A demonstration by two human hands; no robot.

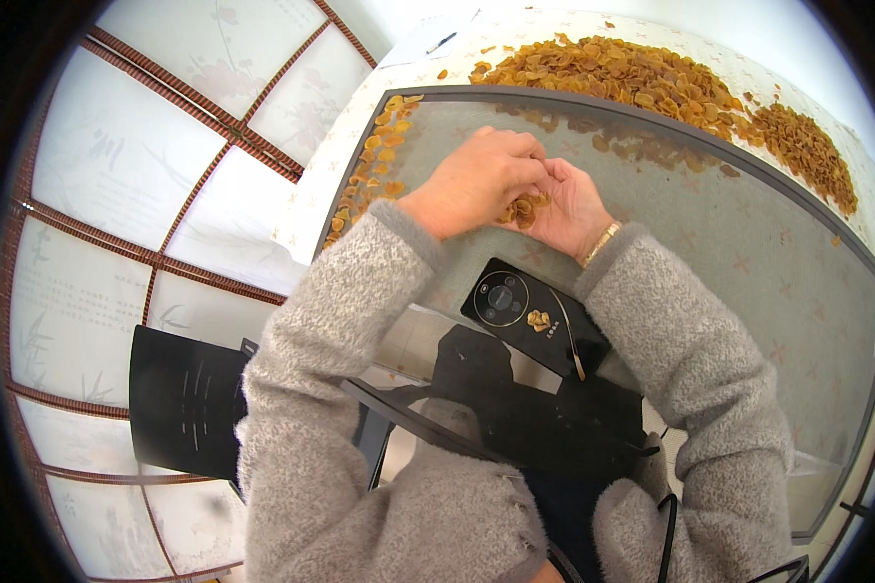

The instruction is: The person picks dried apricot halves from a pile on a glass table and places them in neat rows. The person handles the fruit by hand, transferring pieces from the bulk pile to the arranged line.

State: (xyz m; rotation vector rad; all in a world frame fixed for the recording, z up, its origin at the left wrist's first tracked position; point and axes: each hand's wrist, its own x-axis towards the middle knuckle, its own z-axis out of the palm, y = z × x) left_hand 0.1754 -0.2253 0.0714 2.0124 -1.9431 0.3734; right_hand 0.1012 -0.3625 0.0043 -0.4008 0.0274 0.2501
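- Grey fuzzy sleeves (379, 389) fill the foreground; both forearms rise from the near edge of the glass-topped table (768, 321).
- Black phone (535, 317) lies flat on the glass near the table's near edge, just short of the wrists, with a small amber flake cluster on its back.
- Right hand (574, 206), palm up and cupped (a gold bracelet (601, 243) at the wrist), cradles a small heap of amber dried flakes (525, 209).
- Left hand (476, 180) lies over it, fingers curled down onto the heap; whether it pinches a flake cannot be told.
- Large pile of flakes (632, 83) runs along the far edge of the table, tapering toward the right corner.
- Narrow strip of flakes (369, 175) follows the left edge.
- Black chair (185, 403) stands on the tiled floor (117, 165), left of the person.
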